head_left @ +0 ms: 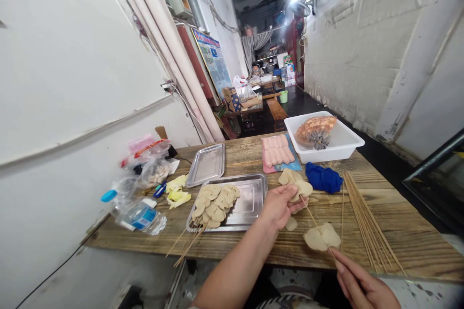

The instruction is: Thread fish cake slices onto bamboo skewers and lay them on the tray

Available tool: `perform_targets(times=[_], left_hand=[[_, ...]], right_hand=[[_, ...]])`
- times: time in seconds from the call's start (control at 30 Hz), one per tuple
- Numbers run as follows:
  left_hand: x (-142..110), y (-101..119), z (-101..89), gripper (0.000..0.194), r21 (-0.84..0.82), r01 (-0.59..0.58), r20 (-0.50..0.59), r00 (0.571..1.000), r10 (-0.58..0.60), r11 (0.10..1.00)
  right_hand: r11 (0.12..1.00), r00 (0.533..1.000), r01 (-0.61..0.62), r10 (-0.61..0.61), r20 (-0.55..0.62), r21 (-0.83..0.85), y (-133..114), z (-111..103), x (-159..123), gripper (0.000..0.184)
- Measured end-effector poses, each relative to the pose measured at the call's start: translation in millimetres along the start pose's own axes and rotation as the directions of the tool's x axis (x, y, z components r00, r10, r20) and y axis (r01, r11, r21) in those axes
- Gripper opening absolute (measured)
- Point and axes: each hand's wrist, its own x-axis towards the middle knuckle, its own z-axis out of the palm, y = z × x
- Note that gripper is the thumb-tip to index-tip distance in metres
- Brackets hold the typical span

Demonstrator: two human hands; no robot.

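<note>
This looks like a small food-preparation workshop or snack shop: a wooden worktop (244, 157) bearing metal trays (252, 203), bundled bamboo skewers (367, 224) and packed sausages (278, 150), in a narrow, scuffed-walled room with a wall poster (216, 63) and stocked shelves (268, 58) behind.

Threaded slices (322, 236): plain pale beige
Threaded skewer (309, 210): light tan
Piled slices (216, 205): the same pale beige
Loose bamboo skewers (369, 231): straw tan
Metal tray (252, 198): silver-grey
Sausages (277, 150): plain light pink
Sausage packet (295, 161): blue and pinkish red
Plastic tub (348, 144): white
Bundle in the tub (315, 128): mottled orange-red, dark grey at one end
Cloth (323, 177): solid deep blue
Wooden tabletop (242, 157): brown, streaked with darker grain
Water bottle (145, 219): clear, bright blue cap, blue label
Crumpled plastic (178, 198): pale yellow
Far curtain (250, 48): grey stripes
Bucket (283, 96): mint green
Bench (276, 108): orange-brown
</note>
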Motion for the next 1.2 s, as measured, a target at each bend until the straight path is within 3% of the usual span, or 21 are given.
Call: perform_targets(times=[0.53,0.63,0.77,0.9,1.03,1.2], left_hand=[[-14.0,-41.9,18.3,0.037,0.030,-0.007,0.014,1.000,0.007,1.000],[-15.0,-43.3,17.7,0.038,0.018,0.010,0.019,1.000,-0.011,1.000],[-15.8,-39.5,14.3,0.049,0.062,0.033,0.110,0.993,-0.040,0.998],[-15.6,-38.6,11.8,0.050,0.090,-0.003,0.094,0.996,-0.006,0.996],[-12.4,-42.6,7.1,0.046,0.169,-0.063,0.112,0.993,0.044,0.984],[-9.0,-41.9,-0.7,0.042,0.227,-0.119,0.165,0.983,0.082,0.967]], right_hand=[[0.999,0.999,-0.032,0.032,-0.017,-0.024,4.4,-1.2,9.8,0.043],[0.998,0.998,-0.062,0.062,-0.027,-0.011,2.5,-1.4,10.4,0.044],[0.998,0.998,-0.056,0.055,-0.038,-0.014,-0.3,-4.2,10.6,0.042],[0.999,0.998,-0.046,0.046,-0.034,-0.014,-4.2,-6.5,9.6,0.042],[0.993,0.996,-0.084,0.086,-0.030,0.082,-10.6,-6.7,9.0,0.042],[0.917,0.964,-0.264,0.256,0.064,0.298,-15.2,-8.1,9.2,0.044]])
